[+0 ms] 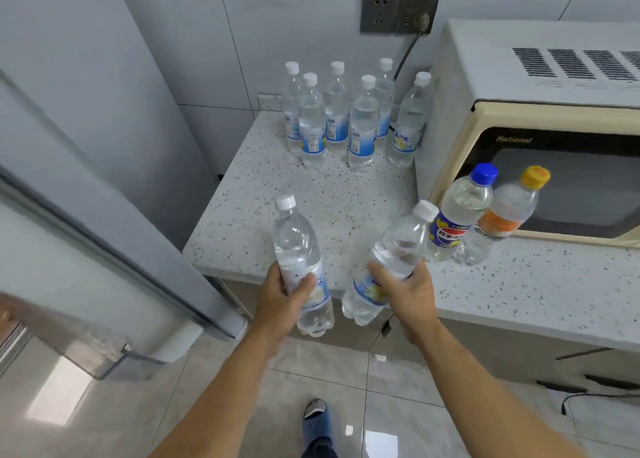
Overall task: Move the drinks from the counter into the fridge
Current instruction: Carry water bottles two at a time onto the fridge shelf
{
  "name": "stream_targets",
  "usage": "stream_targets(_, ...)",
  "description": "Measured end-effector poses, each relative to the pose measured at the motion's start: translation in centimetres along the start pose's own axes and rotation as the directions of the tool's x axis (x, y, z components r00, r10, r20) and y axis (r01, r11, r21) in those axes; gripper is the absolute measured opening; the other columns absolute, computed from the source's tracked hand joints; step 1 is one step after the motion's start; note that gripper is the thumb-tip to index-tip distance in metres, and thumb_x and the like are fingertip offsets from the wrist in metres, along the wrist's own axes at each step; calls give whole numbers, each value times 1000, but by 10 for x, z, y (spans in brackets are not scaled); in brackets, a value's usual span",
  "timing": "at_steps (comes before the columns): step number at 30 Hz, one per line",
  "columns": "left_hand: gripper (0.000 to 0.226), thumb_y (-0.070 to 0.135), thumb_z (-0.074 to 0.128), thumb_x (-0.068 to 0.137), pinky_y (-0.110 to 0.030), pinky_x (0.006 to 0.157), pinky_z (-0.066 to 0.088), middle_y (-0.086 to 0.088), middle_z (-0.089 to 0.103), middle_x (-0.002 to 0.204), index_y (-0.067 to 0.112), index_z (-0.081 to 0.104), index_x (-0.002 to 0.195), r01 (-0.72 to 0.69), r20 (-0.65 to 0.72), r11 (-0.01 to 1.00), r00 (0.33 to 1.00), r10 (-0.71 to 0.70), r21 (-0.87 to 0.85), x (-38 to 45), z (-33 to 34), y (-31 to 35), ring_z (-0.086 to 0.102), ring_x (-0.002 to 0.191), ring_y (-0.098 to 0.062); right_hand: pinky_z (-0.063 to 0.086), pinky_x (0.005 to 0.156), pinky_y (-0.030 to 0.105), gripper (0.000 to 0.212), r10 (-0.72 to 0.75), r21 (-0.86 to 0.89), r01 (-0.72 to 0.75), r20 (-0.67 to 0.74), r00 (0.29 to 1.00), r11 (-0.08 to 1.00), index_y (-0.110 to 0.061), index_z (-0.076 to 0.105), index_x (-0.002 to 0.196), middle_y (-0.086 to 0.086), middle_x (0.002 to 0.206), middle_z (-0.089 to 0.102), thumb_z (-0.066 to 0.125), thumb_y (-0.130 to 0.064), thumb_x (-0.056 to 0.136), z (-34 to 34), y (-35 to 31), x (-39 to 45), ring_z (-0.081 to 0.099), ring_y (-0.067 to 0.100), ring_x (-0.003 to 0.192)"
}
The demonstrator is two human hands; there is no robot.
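While six white-capped bottles (349,118) stand upper centre on the counter (346,197) | left hand (280,301) grips one clear bottle (301,267) | right hand (405,294) grips another bottle (388,267), tilted

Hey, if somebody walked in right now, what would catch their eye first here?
Probably the two hands in the foreground: the left hand and right hand each grip a clear white-capped bottle above the counter's front edge. Next, six matching bottles clustered at the back of the speckled counter, and the blue-capped bottle and orange-capped bottle before the microwave.
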State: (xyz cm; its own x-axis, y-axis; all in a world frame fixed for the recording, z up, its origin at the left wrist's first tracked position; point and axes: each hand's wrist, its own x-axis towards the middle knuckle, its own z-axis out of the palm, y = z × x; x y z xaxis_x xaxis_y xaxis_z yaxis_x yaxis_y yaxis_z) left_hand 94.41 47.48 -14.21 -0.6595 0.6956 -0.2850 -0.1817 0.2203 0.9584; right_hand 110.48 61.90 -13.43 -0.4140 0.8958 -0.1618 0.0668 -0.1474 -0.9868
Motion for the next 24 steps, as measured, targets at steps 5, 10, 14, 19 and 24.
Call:
stream_targets(5,68,45,77,72,-38,91,56,-6,70,124,21,57,132,152,111,964,985,-130,-220,-80,-8,-24,67,115,-27,59,64,34,29,307,255,-335,144,941,907,-12,62,116,14,95,74,72,-17,88,-25,22,-51,75,26,82)
stream_targets(10,70,51,74,72,-42,79,58,-22,69,119,12,61,129,311,107,866,950,-293,-393,-164,-20,-51,70,103,-36,59,63,35,32,404,191,-476,321,857,858,-12,62,117,11,87,74,69,-26,89,-25,43,-104,74,25,76)
stream_targets(14,85,53,85,62,-48,82,57,-26,68,118,8,59,129,308,-9,840,937,-348,-447,-219,-36,-72,68,102,-40,59,65,36,53,446,39,-509,427,786,860,-15,64,114,11,89,75,78,-42,69,3,52,-146,75,27,79)
stream_targets(19,59,40,73,76,-42,72,59,-20,73,110,11,62,125,223,-254,830,883,-394,-511,-267,-76,-84,73,96,-35,60,77,44,38,451,-85,-494,561,694,865,-13,61,118,15,94,74,73,-25,85,56,63,-192,74,32,85)
stream_targets(24,50,35,79,76,-39,68,60,-14,76,102,13,64,119,109,-438,826,805,-400,-553,-306,-127,-87,74,89,-30,60,81,46,38,467,-185,-466,638,613,865,-14,58,120,17,101,73,72,-24,87,116,69,-234,74,32,89)
